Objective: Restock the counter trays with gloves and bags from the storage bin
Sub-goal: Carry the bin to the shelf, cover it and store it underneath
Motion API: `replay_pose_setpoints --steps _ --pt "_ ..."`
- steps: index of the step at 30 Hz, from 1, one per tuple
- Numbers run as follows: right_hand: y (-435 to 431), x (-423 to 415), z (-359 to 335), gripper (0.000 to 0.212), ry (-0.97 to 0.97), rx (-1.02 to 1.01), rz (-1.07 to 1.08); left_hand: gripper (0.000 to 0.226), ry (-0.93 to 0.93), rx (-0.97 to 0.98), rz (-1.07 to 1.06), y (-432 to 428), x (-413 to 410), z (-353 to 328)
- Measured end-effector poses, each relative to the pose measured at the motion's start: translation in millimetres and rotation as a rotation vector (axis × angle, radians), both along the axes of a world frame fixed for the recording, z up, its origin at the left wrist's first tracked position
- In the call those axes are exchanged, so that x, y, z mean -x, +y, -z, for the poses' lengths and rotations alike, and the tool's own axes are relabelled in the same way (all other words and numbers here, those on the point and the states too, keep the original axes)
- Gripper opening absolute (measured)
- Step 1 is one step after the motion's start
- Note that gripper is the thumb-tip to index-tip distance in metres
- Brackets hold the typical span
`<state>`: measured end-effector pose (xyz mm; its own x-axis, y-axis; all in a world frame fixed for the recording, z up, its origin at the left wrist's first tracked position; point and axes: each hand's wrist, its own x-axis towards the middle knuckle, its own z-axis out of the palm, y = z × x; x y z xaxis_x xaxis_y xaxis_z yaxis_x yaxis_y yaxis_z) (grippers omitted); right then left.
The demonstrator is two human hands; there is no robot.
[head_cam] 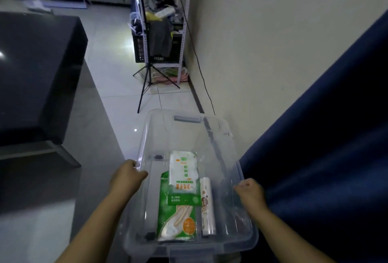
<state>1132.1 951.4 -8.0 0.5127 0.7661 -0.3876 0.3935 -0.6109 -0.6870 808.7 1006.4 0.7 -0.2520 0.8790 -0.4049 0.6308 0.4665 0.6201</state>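
both hands, left (127, 175) and right (249, 191), grip closed on clear storage bin (147, 134) rims; glove packs (181, 195) inside.

Forearms: both cut off by the bottom edge.
Left hand (128, 175) fingertips: hidden over the storage bin (147, 128) rim.
Right hand (249, 192) fingers: curled on the opposite rim, tips not visible.
Lower glove pack (177, 220): top half covered by the upper glove pack (184, 170).
Pack print: too small to read.
Bin near edge: cropped at bottom.
Shelf unit (161, 21) contents: blurred, unidentifiable.
Dark surface (35, 69): cut off at left.
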Motion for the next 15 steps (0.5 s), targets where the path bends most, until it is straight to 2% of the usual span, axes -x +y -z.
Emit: replay_pose_setpoints --steps 7,15 --pt "150 14 -9 0.015 0.003 0.064 -0.060 0.029 -0.059 -0.025 -0.097 122 17 1" --pt "298 31 -25 0.022 -0.027 0.032 -0.189 0.032 -0.038 -0.039 -0.217 230 36 -6"
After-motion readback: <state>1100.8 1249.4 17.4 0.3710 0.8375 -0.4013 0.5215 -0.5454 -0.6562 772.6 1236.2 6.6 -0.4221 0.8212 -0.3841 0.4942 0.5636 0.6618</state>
